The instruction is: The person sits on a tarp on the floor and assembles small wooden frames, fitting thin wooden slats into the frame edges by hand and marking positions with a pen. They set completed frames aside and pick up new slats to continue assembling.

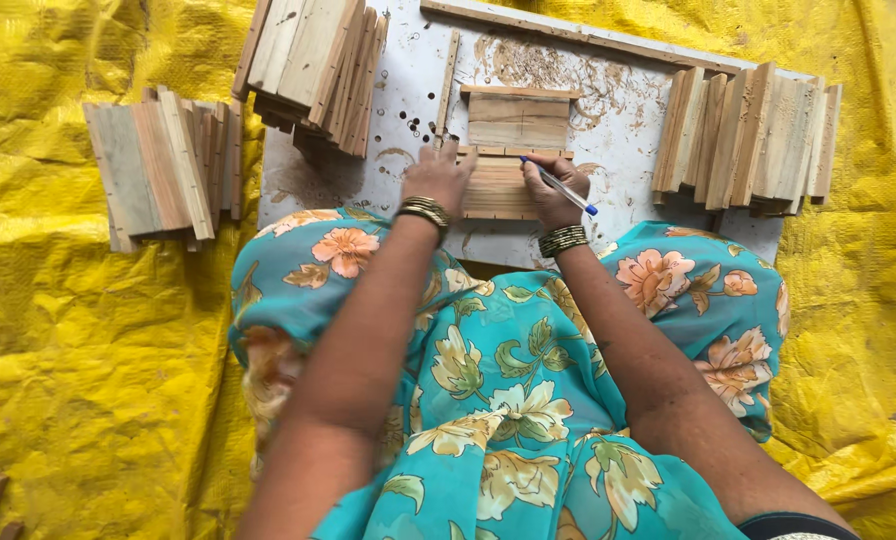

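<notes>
My left hand [438, 176] presses flat on the left end of a small stack of wooden slats [496, 190] lying on a white board [618, 120]. My right hand [556, 190] grips a blue and white pen [560, 186], tip pointing up-left onto the same slats. Another flat wooden piece [518, 118] lies just beyond, framed by thin wooden strips. Both wrists wear bangles.
Piles of wooden slats sit at the upper left [313, 60], far left on the yellow tarp [163, 165], and on the right of the board [748, 135]. A long wooden strip [568, 35] runs along the board's far edge. My lap is covered in turquoise floral cloth [508, 380].
</notes>
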